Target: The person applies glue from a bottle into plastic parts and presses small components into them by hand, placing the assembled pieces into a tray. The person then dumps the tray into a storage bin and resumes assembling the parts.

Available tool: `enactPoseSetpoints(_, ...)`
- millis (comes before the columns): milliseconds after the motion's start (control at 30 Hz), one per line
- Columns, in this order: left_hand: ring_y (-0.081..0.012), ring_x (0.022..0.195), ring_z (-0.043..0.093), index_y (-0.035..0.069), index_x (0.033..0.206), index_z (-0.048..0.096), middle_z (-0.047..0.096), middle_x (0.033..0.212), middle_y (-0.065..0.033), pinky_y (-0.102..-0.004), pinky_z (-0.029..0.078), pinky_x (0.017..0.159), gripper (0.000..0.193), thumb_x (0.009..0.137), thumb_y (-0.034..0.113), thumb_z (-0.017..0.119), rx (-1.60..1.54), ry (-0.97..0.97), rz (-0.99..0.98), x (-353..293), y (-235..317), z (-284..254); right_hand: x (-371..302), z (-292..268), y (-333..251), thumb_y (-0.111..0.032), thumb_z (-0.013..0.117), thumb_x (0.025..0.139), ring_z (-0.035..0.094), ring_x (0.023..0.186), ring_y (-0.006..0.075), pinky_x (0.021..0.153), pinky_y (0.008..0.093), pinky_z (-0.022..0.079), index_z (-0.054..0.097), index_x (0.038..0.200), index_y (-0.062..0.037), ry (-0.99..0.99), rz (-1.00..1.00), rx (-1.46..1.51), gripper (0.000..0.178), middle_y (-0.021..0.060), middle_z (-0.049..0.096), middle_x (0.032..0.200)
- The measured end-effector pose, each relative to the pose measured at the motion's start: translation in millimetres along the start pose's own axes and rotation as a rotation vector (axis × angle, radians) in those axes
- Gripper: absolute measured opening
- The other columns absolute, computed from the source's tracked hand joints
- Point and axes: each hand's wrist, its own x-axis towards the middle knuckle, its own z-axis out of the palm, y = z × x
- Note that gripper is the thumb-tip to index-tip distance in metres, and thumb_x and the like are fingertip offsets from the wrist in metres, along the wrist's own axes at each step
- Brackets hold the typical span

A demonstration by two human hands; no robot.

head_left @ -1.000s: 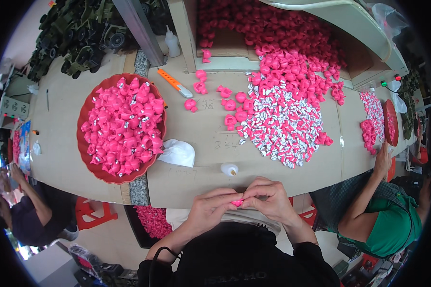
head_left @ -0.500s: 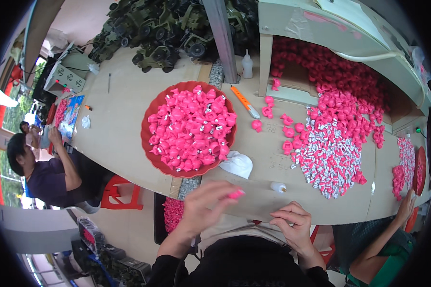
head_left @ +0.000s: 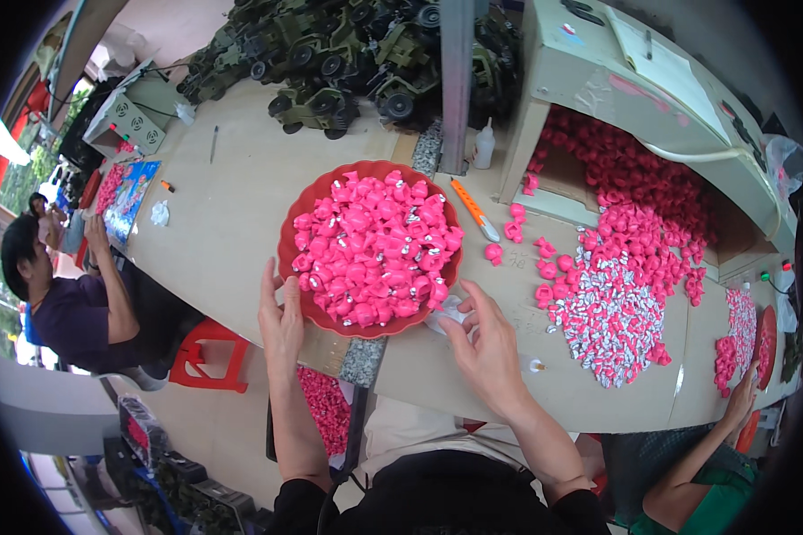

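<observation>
Now, grip: my left hand (head_left: 282,319) lies flat and open-fingered against the near rim of the red bowl (head_left: 287,239), holding nothing.
Right hand: my right hand (head_left: 484,343) rests on the counter (head_left: 232,205) just beside the bowl, fingers loosely spread over a scrap of white plastic (head_left: 446,312); whether a piece is pinched under them I cannot tell.
Bowl: heaped with pink pieces (head_left: 375,250), many showing a bit of silver, so I judge a good share is done.
Loose heap: a mixed pink and silver pile (head_left: 611,312) lies on the counter to my right, well apart from the bowl.
Box: an open carton (head_left: 616,89) behind it spills more pink pieces (head_left: 633,187), so I judge plenty is left.
Neighbours: one person (head_left: 71,303) sits at my left, another's arm (head_left: 732,419) reaches in at my right.
</observation>
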Motion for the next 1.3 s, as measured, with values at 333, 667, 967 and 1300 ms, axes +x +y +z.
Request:
enactPoseSetpoints(333,-0.0083,0.069,0.06,0.0,0.14,0.036,0.057,0.116,-0.0107,-0.0213,0.047,0.046,0.053,0.098,0.032,0.048,-0.298,-0.171,-0.102,21.2,-8.7,-4.0,17.4,20.9,-24.5,-0.021,0.073,0.078,0.061,0.068,0.0257,0.063,0.0361,0.047,0.059,0.105,0.0,-0.032,-0.082,-0.242,0.038,0.0085,0.059,0.074)
enactPoseSetpoints(667,-0.0169,0.113,0.052,-0.006,0.132,0.044,0.056,0.126,-0.0122,-0.0294,0.039,0.099,0.049,0.101,0.031,0.042,-0.393,-0.364,-0.003,62.0,-36.7,-1.7,43.1,28.5,9.3,-0.019,0.054,0.092,0.058,0.054,0.0183,0.052,0.0308,0.046,0.054,0.115,0.0014,0.017,0.193,-0.032,0.031,0.0089,0.059,0.067)
enactPoseSetpoints(967,-0.0348,0.112,0.056,0.001,0.126,0.052,0.06,0.115,-0.0255,-0.0386,0.041,0.097,0.041,0.099,0.029,0.04,-0.243,-0.14,0.194,31.3,-22.5,7.9,44.6,12.3,21.4,-0.009,0.042,0.094,0.049,0.043,0.0088,0.04,0.0247,0.038,0.057,0.11,0.0041,-0.09,0.126,0.126,0.026,0.0046,0.059,0.066)
enactPoseSetpoints(1300,-0.019,0.122,0.048,0.006,0.14,0.037,0.051,0.132,-0.0094,-0.0344,0.036,0.103,0.049,0.1,0.035,0.041,-0.737,0.198,-0.041,-125.6,-7.6,-88.7,-23.2,21.9,-61.0,-0.007,0.042,0.096,0.046,0.046,0.0046,0.042,0.0214,0.036,0.055,0.117,0.004,-0.314,-0.236,0.128,0.027,0.0017,0.057,0.068)
